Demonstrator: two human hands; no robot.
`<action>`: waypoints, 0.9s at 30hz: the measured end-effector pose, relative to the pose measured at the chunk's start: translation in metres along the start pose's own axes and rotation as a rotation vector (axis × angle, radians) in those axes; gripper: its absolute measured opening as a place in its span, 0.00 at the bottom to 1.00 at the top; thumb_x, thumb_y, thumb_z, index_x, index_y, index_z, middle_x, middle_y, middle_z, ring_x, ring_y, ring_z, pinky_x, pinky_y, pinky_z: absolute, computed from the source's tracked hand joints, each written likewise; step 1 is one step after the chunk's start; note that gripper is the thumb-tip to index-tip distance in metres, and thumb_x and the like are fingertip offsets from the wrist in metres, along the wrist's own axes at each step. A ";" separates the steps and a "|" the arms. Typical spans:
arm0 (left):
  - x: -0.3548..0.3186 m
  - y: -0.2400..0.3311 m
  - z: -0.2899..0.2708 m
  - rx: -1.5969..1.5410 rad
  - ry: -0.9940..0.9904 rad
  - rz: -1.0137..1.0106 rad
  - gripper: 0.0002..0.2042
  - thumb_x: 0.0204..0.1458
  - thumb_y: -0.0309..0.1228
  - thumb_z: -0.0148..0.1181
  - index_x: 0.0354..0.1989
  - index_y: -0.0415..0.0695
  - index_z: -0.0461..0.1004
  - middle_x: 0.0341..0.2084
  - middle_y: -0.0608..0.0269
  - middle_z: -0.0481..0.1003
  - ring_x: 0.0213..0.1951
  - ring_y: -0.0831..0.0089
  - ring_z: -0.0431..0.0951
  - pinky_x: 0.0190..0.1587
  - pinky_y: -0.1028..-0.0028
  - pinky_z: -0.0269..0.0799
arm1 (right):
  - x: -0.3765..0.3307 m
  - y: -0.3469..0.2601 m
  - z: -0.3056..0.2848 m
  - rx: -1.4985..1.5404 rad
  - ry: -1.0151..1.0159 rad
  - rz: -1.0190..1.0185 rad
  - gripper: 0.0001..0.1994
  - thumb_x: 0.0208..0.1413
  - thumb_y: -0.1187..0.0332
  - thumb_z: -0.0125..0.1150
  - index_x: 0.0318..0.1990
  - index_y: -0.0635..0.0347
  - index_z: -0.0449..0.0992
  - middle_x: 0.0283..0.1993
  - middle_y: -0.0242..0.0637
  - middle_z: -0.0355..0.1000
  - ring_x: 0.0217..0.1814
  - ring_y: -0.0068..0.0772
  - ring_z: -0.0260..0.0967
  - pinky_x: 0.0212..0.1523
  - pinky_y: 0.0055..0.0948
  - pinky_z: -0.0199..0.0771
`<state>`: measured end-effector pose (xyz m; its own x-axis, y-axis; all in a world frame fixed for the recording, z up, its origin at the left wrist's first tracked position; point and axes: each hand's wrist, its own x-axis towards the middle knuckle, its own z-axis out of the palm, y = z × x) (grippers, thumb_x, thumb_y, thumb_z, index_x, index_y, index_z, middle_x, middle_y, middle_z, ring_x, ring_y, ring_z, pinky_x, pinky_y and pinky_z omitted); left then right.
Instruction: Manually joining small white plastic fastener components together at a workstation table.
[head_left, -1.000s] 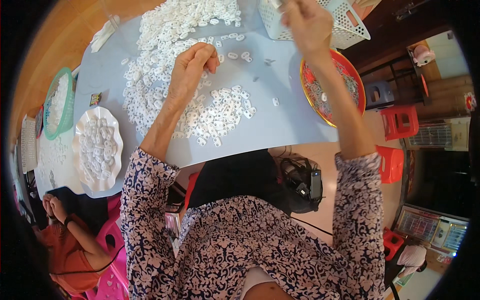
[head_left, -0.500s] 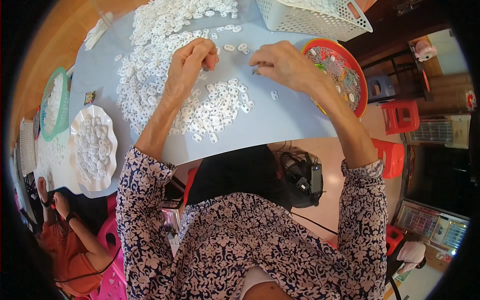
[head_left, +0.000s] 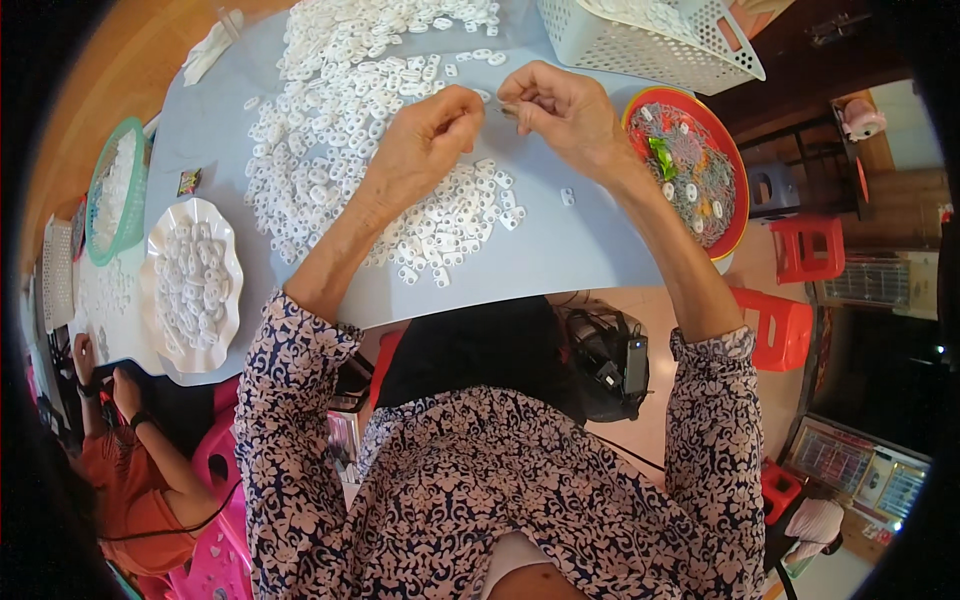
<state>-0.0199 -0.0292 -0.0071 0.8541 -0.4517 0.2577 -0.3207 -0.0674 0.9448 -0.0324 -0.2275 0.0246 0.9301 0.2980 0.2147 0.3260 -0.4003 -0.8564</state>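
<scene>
My left hand (head_left: pixel 428 138) hovers over the right side of a spread of small white oval plastic pieces with dark holes (head_left: pixel 330 150). Its fingers are curled in a pinch, and whatever they hold is hidden. Just to the right, my right hand (head_left: pixel 568 118) pinches a small dark thing (head_left: pixel 510 110) between thumb and fingers, too small to name. The two hands' fingertips face each other, a little apart. Below my left hand lies a nearer cluster of the white pieces (head_left: pixel 450 225). One stray piece (head_left: pixel 568 197) rests alone on the grey table (head_left: pixel 530 250).
A red bowl (head_left: pixel 738 160) with tangled grey bits and a green wrapper stands by my right forearm. White baskets (head_left: pixel 640 60) at the far right and a scalloped white dish (head_left: pixel 232 270) at left hold white pieces. A co-worker's hand (head_left: pixel 127 393) is at lower left.
My right hand has risen slightly and turned its fingertips toward my left. My left hand has moved right and slightly nearer, closing the gap between them. The whole view has shifted a little.
</scene>
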 end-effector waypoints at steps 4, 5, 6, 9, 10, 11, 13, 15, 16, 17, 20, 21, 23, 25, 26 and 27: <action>0.000 0.005 0.002 0.074 0.002 0.037 0.05 0.53 0.26 0.53 0.35 0.38 0.69 0.17 0.67 0.66 0.21 0.81 0.65 0.24 0.78 0.62 | 0.006 -0.003 0.008 0.104 0.015 -0.043 0.06 0.51 0.79 0.54 0.38 0.66 0.70 0.26 0.29 0.69 0.26 0.16 0.66 0.28 0.18 0.67; 0.000 0.007 0.001 0.099 0.016 0.051 0.05 0.53 0.26 0.53 0.34 0.38 0.69 0.17 0.66 0.67 0.22 0.81 0.65 0.24 0.77 0.62 | 0.007 -0.005 0.009 0.104 0.013 -0.044 0.06 0.51 0.79 0.54 0.38 0.66 0.70 0.26 0.29 0.69 0.26 0.16 0.66 0.28 0.18 0.67; 0.000 0.009 -0.001 0.099 0.018 0.051 0.05 0.53 0.26 0.53 0.34 0.38 0.69 0.17 0.66 0.67 0.22 0.81 0.65 0.24 0.77 0.62 | 0.006 -0.007 0.009 0.085 0.013 -0.025 0.06 0.52 0.79 0.55 0.38 0.66 0.70 0.26 0.29 0.69 0.27 0.16 0.66 0.29 0.18 0.68; 0.000 0.010 -0.003 0.240 -0.008 0.122 0.06 0.54 0.26 0.53 0.36 0.36 0.72 0.20 0.72 0.67 0.24 0.84 0.63 0.26 0.81 0.61 | 0.006 -0.011 0.011 0.126 0.035 -0.010 0.05 0.52 0.78 0.55 0.37 0.66 0.70 0.27 0.29 0.69 0.27 0.16 0.66 0.30 0.18 0.68; 0.000 0.010 -0.002 0.233 -0.010 0.119 0.06 0.55 0.26 0.53 0.35 0.36 0.72 0.20 0.71 0.67 0.24 0.84 0.64 0.27 0.81 0.62 | 0.006 -0.012 0.012 0.185 0.061 -0.015 0.05 0.53 0.78 0.56 0.37 0.66 0.70 0.28 0.30 0.69 0.28 0.16 0.66 0.31 0.17 0.68; 0.000 0.011 -0.002 0.226 -0.011 0.116 0.06 0.55 0.27 0.52 0.34 0.36 0.73 0.20 0.71 0.68 0.25 0.84 0.64 0.28 0.81 0.62 | 0.006 -0.014 0.012 0.185 0.058 -0.016 0.05 0.53 0.78 0.56 0.37 0.66 0.70 0.28 0.30 0.69 0.28 0.16 0.66 0.31 0.17 0.68; -0.001 0.009 -0.001 0.083 -0.022 0.031 0.07 0.56 0.28 0.51 0.34 0.37 0.73 0.21 0.71 0.68 0.26 0.83 0.65 0.29 0.80 0.63 | 0.004 -0.016 0.013 0.246 0.083 0.001 0.05 0.53 0.77 0.57 0.37 0.65 0.70 0.29 0.29 0.70 0.29 0.16 0.67 0.31 0.17 0.67; 0.001 0.008 -0.001 -0.061 -0.035 -0.052 0.08 0.56 0.29 0.51 0.34 0.37 0.73 0.21 0.71 0.69 0.26 0.83 0.66 0.31 0.80 0.64 | 0.002 -0.008 0.012 0.273 0.079 0.013 0.05 0.54 0.77 0.57 0.37 0.65 0.71 0.29 0.29 0.70 0.29 0.16 0.67 0.30 0.16 0.66; 0.002 0.009 -0.001 -0.131 -0.020 -0.054 0.09 0.56 0.30 0.50 0.31 0.39 0.73 0.19 0.71 0.70 0.25 0.83 0.67 0.29 0.80 0.64 | 0.001 -0.006 0.011 0.302 0.075 0.025 0.05 0.54 0.76 0.57 0.38 0.65 0.72 0.29 0.29 0.71 0.29 0.16 0.67 0.30 0.16 0.66; 0.002 0.009 -0.001 -0.201 -0.004 -0.056 0.10 0.56 0.32 0.50 0.29 0.40 0.73 0.18 0.70 0.70 0.23 0.83 0.67 0.28 0.80 0.63 | 0.000 -0.004 0.010 0.302 0.075 0.026 0.05 0.54 0.76 0.57 0.38 0.65 0.72 0.29 0.29 0.71 0.29 0.16 0.67 0.30 0.16 0.66; 0.002 0.010 -0.004 -0.174 -0.061 -0.087 0.09 0.57 0.30 0.50 0.32 0.39 0.74 0.21 0.70 0.70 0.27 0.82 0.68 0.33 0.80 0.65 | -0.001 -0.004 0.011 0.210 0.033 0.126 0.08 0.57 0.72 0.56 0.42 0.64 0.73 0.33 0.30 0.72 0.32 0.17 0.66 0.35 0.17 0.68; 0.002 0.010 -0.003 -0.174 -0.062 -0.087 0.09 0.57 0.30 0.50 0.32 0.39 0.74 0.21 0.70 0.70 0.27 0.82 0.68 0.33 0.80 0.65 | 0.000 -0.005 0.014 0.236 0.060 0.097 0.07 0.56 0.72 0.57 0.40 0.65 0.75 0.30 0.29 0.72 0.30 0.16 0.66 0.31 0.17 0.67; 0.002 0.006 0.001 -0.151 0.013 -0.049 0.10 0.56 0.32 0.50 0.29 0.40 0.74 0.17 0.71 0.70 0.23 0.84 0.66 0.26 0.81 0.62 | 0.001 -0.004 0.016 0.264 0.087 0.070 0.07 0.55 0.71 0.59 0.38 0.65 0.77 0.27 0.29 0.73 0.28 0.15 0.66 0.28 0.16 0.66; 0.001 0.004 0.000 -0.120 0.013 -0.044 0.10 0.56 0.32 0.50 0.29 0.40 0.74 0.17 0.71 0.70 0.22 0.85 0.66 0.26 0.81 0.62 | 0.001 -0.002 0.017 0.251 0.103 0.086 0.07 0.55 0.70 0.59 0.36 0.65 0.78 0.28 0.29 0.73 0.27 0.15 0.66 0.28 0.16 0.66; 0.002 0.003 0.000 -0.091 0.014 -0.037 0.10 0.56 0.32 0.50 0.28 0.40 0.74 0.17 0.71 0.70 0.22 0.85 0.65 0.25 0.81 0.61 | 0.001 -0.002 0.017 0.252 0.104 0.086 0.07 0.55 0.70 0.59 0.36 0.65 0.78 0.28 0.29 0.73 0.27 0.15 0.66 0.28 0.16 0.66; 0.002 0.003 0.000 -0.091 0.013 -0.037 0.10 0.56 0.32 0.50 0.28 0.40 0.74 0.17 0.71 0.70 0.22 0.85 0.65 0.25 0.81 0.61 | 0.002 -0.003 0.016 0.249 0.103 0.097 0.07 0.55 0.70 0.59 0.36 0.65 0.78 0.28 0.29 0.73 0.27 0.15 0.66 0.28 0.16 0.66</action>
<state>-0.0193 -0.0301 -0.0034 0.8703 -0.4386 0.2240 -0.2505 -0.0027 0.9681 -0.0346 -0.2120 0.0199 0.9714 0.1741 0.1612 0.1943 -0.1935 -0.9617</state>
